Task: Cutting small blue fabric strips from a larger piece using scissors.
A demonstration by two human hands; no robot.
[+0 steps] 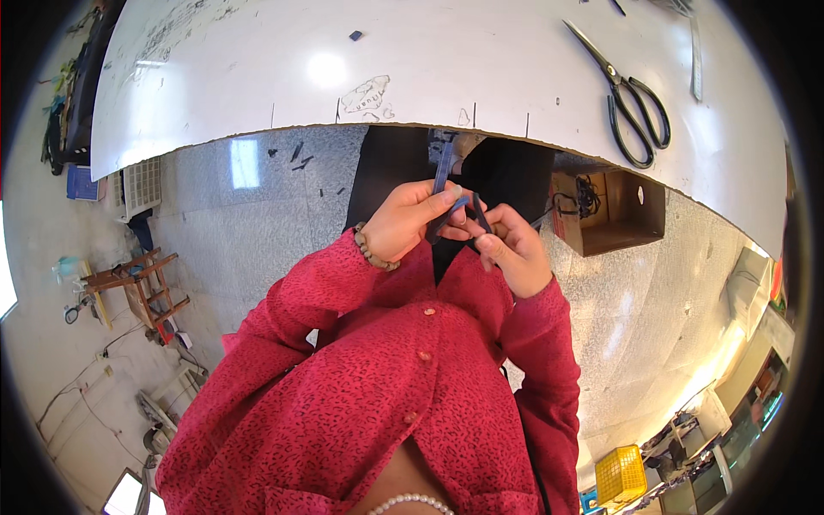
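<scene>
In front of my body, just off the table's near edge, both hands are raised close together. My left hand (407, 221), with a beaded bracelet at the wrist, pinches a narrow dark blue strip (444, 165) between thumb and fingers. One end stands up past the thumb, and a bent part hangs below the fingers. My right hand (516, 253) is closed on a thin black strip (480, 211) that slants up from its fingertips. Whether the two pieces are joined is hidden by the fingers.
Large black-handled scissors (625, 103) lie on the white table (257, 77) at the right, near a metal ruler (696, 64). A small dark scrap (356, 35) lies farther back. Below are an open cardboard box (622, 215), floor scraps (298, 153) and a wooden stool (150, 287).
</scene>
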